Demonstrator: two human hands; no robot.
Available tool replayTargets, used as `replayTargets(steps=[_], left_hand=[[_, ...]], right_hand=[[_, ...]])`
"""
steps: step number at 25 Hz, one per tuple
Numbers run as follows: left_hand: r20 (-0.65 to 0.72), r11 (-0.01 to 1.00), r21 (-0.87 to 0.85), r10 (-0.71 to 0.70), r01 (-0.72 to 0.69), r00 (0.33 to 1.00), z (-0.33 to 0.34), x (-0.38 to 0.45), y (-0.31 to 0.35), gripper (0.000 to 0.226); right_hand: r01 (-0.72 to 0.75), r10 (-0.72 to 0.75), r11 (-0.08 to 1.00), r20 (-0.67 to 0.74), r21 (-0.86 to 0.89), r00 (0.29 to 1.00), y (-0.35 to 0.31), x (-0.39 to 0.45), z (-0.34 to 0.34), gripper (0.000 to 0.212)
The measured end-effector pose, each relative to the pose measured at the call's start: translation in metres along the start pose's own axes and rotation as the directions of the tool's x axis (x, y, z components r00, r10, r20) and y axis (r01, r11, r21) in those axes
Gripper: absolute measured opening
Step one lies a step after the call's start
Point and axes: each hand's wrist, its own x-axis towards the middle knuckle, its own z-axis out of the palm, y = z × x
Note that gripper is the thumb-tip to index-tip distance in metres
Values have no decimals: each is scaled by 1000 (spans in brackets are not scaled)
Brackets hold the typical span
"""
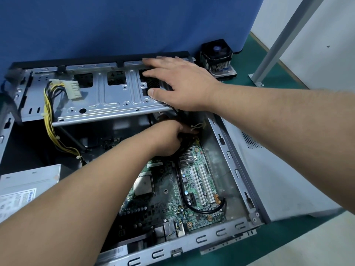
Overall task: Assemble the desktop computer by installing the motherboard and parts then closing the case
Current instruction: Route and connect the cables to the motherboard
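We spread our right hand (178, 81) flat, fingers released, on the raised drive cage (107, 96) to steady it; our left hand (169, 139) reaches beneath, clenched on dark cables above the motherboard (194, 189), which lies inside the open case (236, 169).

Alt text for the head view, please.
A person's left hand reaches among black cables at the far edge of the green motherboard inside an open computer case, while the right hand rests flat on the raised metal drive bracket.
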Motion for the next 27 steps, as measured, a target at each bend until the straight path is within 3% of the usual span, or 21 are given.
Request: replayTargets(steps=[4, 12, 19, 23, 27], left_hand=[[122, 965, 261, -4, -28, 992, -4, -11, -4, 89], [41, 796, 605, -19, -10, 999, -1, -18, 16, 77], [7, 703, 711, 29, -25, 1000, 6, -17, 31, 67], [11, 708, 705, 60, -51, 998, 6, -17, 24, 66], [-16, 775, 630, 80, -52, 997, -2, -29, 22, 64]], right_hand=[[3, -3, 1000, 4, -6, 1000, 0, 0, -1, 59], [11, -11, 1000, 3, -10, 1000, 1, 2, 1, 60], [15, -15, 1000, -10, -8, 1000, 2, 1, 1, 59], [17, -18, 1000, -9, -19, 1000, 1, 0, 1, 58], [14, -14, 999, -1, -30, 1000, -1, -1, -2, 56]])
